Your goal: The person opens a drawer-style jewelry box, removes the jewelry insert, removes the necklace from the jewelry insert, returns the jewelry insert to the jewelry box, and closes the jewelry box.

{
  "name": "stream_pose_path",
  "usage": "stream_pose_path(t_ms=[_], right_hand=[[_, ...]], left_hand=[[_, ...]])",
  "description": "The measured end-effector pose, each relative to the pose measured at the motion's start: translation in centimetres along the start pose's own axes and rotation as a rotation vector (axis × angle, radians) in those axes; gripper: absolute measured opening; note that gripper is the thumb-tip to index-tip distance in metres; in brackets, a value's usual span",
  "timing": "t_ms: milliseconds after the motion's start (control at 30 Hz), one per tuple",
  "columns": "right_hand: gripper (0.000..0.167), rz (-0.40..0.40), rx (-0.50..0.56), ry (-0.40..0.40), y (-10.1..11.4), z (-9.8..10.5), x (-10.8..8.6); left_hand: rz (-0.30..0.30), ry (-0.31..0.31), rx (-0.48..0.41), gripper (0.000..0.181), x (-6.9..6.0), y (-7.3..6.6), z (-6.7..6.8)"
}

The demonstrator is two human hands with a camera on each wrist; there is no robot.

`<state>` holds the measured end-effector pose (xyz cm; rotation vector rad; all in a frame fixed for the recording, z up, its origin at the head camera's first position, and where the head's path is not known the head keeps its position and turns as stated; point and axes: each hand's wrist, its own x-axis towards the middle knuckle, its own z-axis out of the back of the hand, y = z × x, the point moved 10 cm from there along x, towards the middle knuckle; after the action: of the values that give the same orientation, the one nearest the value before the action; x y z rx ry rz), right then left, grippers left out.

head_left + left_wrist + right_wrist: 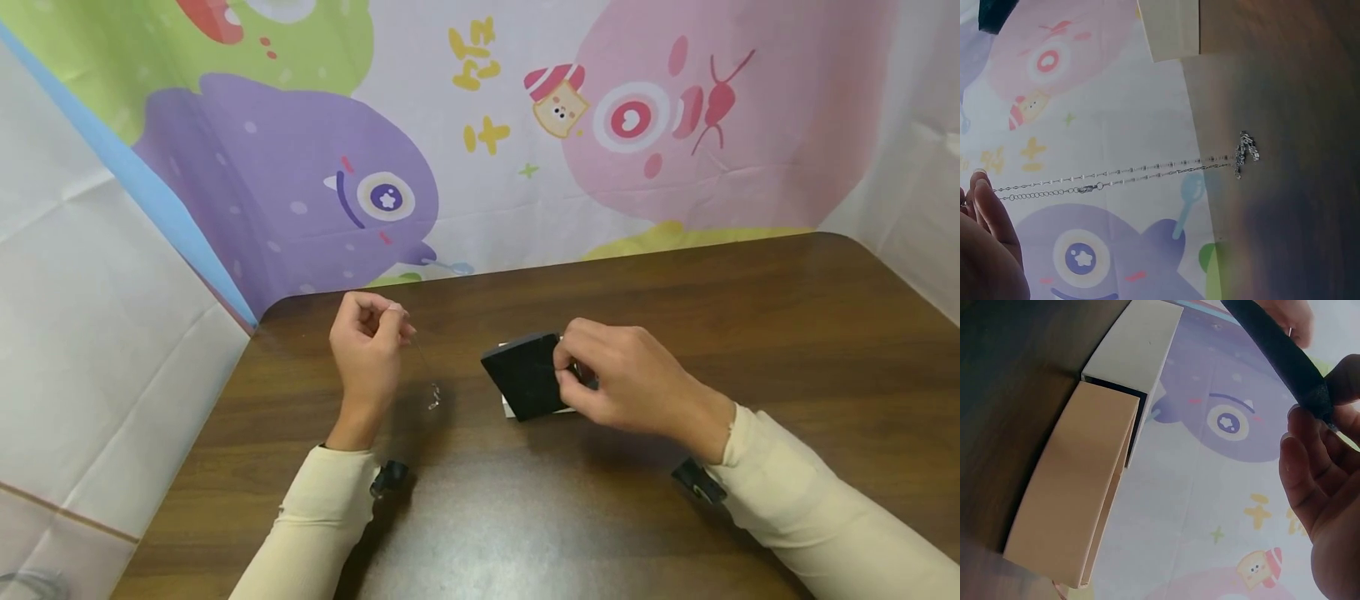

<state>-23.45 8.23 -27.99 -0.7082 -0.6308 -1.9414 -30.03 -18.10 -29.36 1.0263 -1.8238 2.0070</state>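
Observation:
My left hand (367, 350) pinches a thin silver chain necklace (1244, 150) between thumb and fingers. The necklace hangs straight down, its clasp (1087, 189) partway along one strand and a bunched cluster of links at the bottom. My right hand (630, 379) holds a thin black pad (521, 379) by one edge, tilted above a small drawer-type box. In the right wrist view the box has a white sleeve (1135, 347) and a tan drawer (1072, 481) slid partly out of it. The pad hides most of the box in the head view.
The brown wooden table (480, 508) lies under both hands. Behind it hangs a cloth (502, 208) printed with cartoon figures, and a white wall panel (90, 275) stands at the left. A dark wrist camera (390, 477) sits on the left sleeve, another on the right.

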Motion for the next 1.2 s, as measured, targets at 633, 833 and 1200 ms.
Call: stream_pose_path(t_ms=[633, 833, 1200], right_hand=[[0.01, -0.019, 0.015, 0.006, -0.4, 0.0, -0.1], [0.01, -0.022, 0.01, -0.001, -0.3, 0.2, 0.0], [0.01, -0.023, 0.01, 0.007, -0.3, -0.1, -0.2]], left_hand=[[0.044, 0.066, 0.102, 0.008, -0.6, 0.0, -1.1], [0.066, 0.072, 0.106, 0.009, -0.6, 1.3, -0.9], [0.088, 0.074, 0.184, 0.01, -0.8, 2.3, -0.9]])
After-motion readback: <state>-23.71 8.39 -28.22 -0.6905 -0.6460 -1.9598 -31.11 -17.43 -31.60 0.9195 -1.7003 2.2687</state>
